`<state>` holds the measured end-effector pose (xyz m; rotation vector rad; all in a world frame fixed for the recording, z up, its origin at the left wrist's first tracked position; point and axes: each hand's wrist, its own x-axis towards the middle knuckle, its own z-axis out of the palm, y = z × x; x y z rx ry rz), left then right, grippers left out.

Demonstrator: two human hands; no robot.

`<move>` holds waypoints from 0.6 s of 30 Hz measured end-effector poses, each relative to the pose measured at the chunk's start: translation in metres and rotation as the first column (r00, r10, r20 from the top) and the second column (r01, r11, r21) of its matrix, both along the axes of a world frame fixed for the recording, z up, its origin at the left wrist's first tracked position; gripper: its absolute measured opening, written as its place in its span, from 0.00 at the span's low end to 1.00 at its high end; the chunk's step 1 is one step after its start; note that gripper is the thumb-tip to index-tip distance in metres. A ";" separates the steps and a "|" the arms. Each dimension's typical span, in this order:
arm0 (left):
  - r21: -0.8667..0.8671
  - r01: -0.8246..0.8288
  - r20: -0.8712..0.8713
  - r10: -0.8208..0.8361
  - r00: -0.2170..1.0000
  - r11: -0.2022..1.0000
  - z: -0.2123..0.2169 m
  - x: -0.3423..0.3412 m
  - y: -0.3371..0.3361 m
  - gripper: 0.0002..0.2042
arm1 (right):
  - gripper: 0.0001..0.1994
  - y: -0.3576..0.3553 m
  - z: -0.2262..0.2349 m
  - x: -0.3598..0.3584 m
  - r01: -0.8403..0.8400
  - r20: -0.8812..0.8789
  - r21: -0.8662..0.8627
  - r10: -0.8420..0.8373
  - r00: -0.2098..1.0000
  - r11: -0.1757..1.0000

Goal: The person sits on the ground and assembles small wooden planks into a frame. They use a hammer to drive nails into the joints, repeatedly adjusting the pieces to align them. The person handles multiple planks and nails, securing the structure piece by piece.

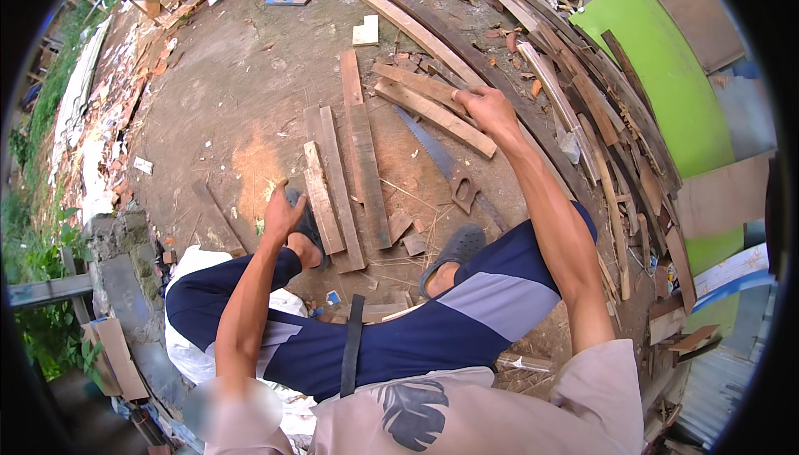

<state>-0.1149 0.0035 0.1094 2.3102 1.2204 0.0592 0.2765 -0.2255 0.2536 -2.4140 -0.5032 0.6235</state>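
Note:
My right hand (487, 111) is closed round the near end of a short wooden plank (416, 82). Close beside that plank lies another wooden piece (437, 116). Below them on the ground rests a handsaw (433, 149) with a bluish blade and a brown handle. My left hand (281, 212) hangs beside my left foot in its dark clog (306, 226), fingers apart and nothing seen in them. Just right of it are a pale wood strip (323, 197), a longer brown strip (343, 189) and a long dark board (364, 151).
Orange sawdust (260, 168) covers the dirt beyond my left hand. Long planks (420, 31) and a heap of scrap wood (599, 122) run along the right, beside a green panel (666, 64). A block wall (133, 289) stands at left. My right clog (456, 254) is near the saw.

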 end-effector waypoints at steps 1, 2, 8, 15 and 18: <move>0.012 0.055 0.029 -0.055 0.998 0.998 0.007 0.012 -0.007 0.36 | 0.37 -0.009 0.009 0.001 0.006 -0.027 0.026 -0.005 1.000 1.000; 0.053 0.119 0.076 -0.123 0.989 0.991 0.014 0.025 -0.013 0.36 | 0.36 -0.018 0.017 0.001 0.016 -0.053 0.052 -0.013 0.999 0.999; 0.506 0.316 0.217 -0.472 0.854 0.803 0.057 0.085 -0.047 0.45 | 0.34 -0.078 0.050 -0.024 -0.208 0.175 0.166 0.179 0.968 0.964; 0.505 0.569 0.169 -0.722 0.671 0.648 0.062 0.131 -0.082 0.52 | 0.34 -0.113 0.016 -0.067 -0.429 0.035 0.278 0.437 0.899 0.860; 0.099 0.806 -0.033 -0.808 0.589 0.583 0.047 0.133 -0.093 0.45 | 0.36 -0.121 -0.015 -0.074 -0.405 -0.165 0.269 0.456 0.874 0.874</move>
